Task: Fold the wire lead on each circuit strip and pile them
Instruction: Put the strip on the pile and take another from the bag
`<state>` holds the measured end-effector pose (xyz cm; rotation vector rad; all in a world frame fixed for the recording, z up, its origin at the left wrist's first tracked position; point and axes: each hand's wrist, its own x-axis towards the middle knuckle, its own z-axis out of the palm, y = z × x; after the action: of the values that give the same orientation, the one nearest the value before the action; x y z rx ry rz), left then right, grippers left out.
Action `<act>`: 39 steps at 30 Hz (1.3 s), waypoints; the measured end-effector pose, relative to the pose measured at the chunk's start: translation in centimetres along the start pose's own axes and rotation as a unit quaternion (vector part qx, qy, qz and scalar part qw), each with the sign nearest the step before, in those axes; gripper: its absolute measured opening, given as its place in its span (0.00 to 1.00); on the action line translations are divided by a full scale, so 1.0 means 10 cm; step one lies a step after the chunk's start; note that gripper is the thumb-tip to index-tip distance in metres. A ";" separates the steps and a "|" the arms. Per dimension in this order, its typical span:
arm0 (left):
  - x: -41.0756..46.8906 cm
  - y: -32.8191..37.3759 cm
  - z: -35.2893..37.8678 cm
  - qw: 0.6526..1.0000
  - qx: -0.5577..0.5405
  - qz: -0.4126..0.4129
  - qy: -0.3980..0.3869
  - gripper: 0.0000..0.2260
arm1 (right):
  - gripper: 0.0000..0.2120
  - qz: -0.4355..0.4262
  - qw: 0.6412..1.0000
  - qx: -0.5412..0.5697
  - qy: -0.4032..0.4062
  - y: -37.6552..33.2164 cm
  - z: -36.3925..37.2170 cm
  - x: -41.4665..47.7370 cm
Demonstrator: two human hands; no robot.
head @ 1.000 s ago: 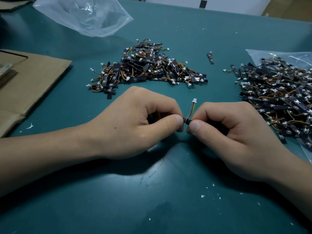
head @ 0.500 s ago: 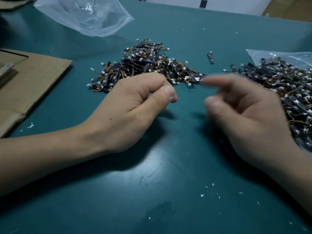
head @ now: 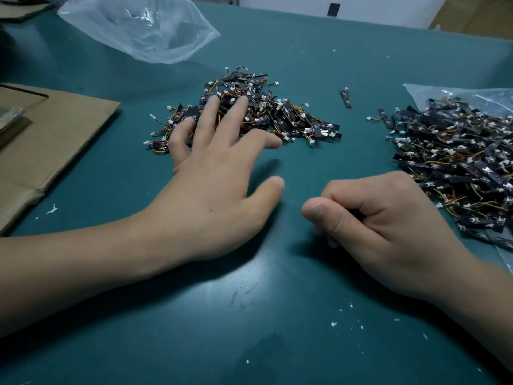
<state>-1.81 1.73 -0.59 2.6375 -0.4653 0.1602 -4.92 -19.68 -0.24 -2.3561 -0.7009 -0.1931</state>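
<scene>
Hands are held low over the teal surface [head: 249,315], nearest the viewer. The left hand [head: 211,195] is spread flat with nothing in it, its straight fingers [head: 208,115] reaching onto the near-left edge of the middle pile of circuit strips [head: 286,115]. The right hand [head: 374,218] is curled into a loose fist with the thumb laid across the forefinger. A dark sliver shows in the gap, but whether a strip is pinched there cannot be told.

Just beside that fist, a larger heap of strips [head: 458,162] is spread on a clear plastic sheet [head: 472,95]. One stray strip [head: 345,98] is seen between the two heaps, apart from both. Flattened cardboard [head: 55,134] lies to the left, and a crumpled clear bag [head: 138,26] farthest back.

The strips are judged to be very light, thin and fairly stiff, while the coloured leads are soft and easily bent. Tangling is to be expected where the wires and their white connectors cross. A strip is best pinched by its dark body near the wire end, and the lead bent over gently, since the joint is probably fragile.
</scene>
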 end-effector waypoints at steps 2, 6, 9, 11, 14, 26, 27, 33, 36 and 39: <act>0.01 0.00 0.01 0.997 0.055 -0.016 -0.042 0.28 | 0.23 0.010 1.000 -0.005 -0.010 -0.01 0.00 0.00; 0.03 -0.04 0.01 0.998 0.056 0.007 -0.043 0.29 | 0.18 0.009 0.999 -0.022 -0.028 -0.03 0.00 0.01; 0.01 -0.04 0.00 0.997 0.033 0.060 -0.023 0.21 | 0.18 0.007 0.999 -0.027 -0.031 -0.03 0.00 0.01; -0.01 -0.03 0.01 0.996 0.040 0.080 -0.016 0.19 | 0.18 0.008 0.999 -0.027 -0.030 -0.03 0.00 0.01; -0.01 -0.04 0.02 0.994 0.059 0.087 -0.017 0.19 | 0.17 0.001 0.999 -0.034 -0.021 -0.03 0.01 0.00; -0.01 -0.03 -0.05 0.965 -0.135 0.206 0.094 0.08 | 0.15 0.057 0.998 -0.011 0.034 -0.02 0.02 0.00; -0.01 -0.04 -0.05 0.958 -0.154 0.225 0.088 0.07 | 0.15 0.049 0.998 -0.018 0.025 -0.02 0.01 0.00; 0.01 -0.08 0.05 0.935 -0.246 0.250 0.053 0.07 | 0.04 -0.009 1.000 -0.010 0.021 -0.01 0.02 0.01; 0.03 -0.13 0.11 0.926 -0.285 0.243 0.049 0.13 | 0.06 -0.015 1.000 -0.009 0.022 0.00 0.02 0.01; 0.07 -0.16 0.16 0.923 -0.302 0.236 0.040 0.16 | 0.06 -0.014 0.999 0.002 0.033 -0.01 0.01 0.01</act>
<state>-0.52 2.14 -2.53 1.8756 -0.9475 0.2305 -4.94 -19.49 -0.25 -2.3265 -0.7033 -0.2796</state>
